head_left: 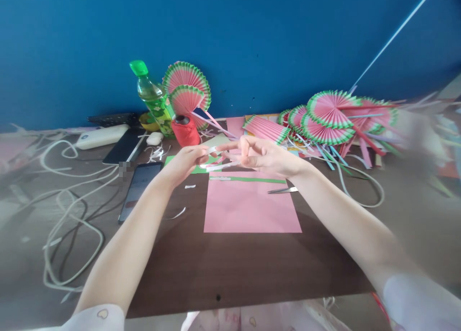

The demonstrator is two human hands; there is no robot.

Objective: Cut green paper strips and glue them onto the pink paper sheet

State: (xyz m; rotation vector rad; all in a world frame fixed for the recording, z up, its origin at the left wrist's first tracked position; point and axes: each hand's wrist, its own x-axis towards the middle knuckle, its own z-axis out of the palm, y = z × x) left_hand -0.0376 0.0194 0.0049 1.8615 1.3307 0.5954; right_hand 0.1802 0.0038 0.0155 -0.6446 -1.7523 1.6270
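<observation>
Your left hand [184, 161] and right hand [263, 156] meet above the middle of the desk [216, 266], toward its far edge. They share a few thin pale paper strips [220, 166], which hang in the air between them, clear of the surface. Your left thumb and fingers are pinched tight on one end. Your right hand is looser: one finger is raised, the others are curled, and the thumb presses the other ends against them.

Directly beneath lies a pink sheet [252, 208], flat, with a green band [252, 179] along its far edge. A pair of scissors [283, 190] rests at the sheet's right edge, just under your right wrist.

The only container is a bottle [155, 104] with a green cap, leaning near the far edge to the left of your hands. It holds pale yellow-green liquid, probably up to near the neck, though the label hides most of it. A red spool [185, 130] stands touching its base. A dark phone [139, 189] lies by your left forearm. Folded paper fans [329, 112] are piled toward the far right corner.
</observation>
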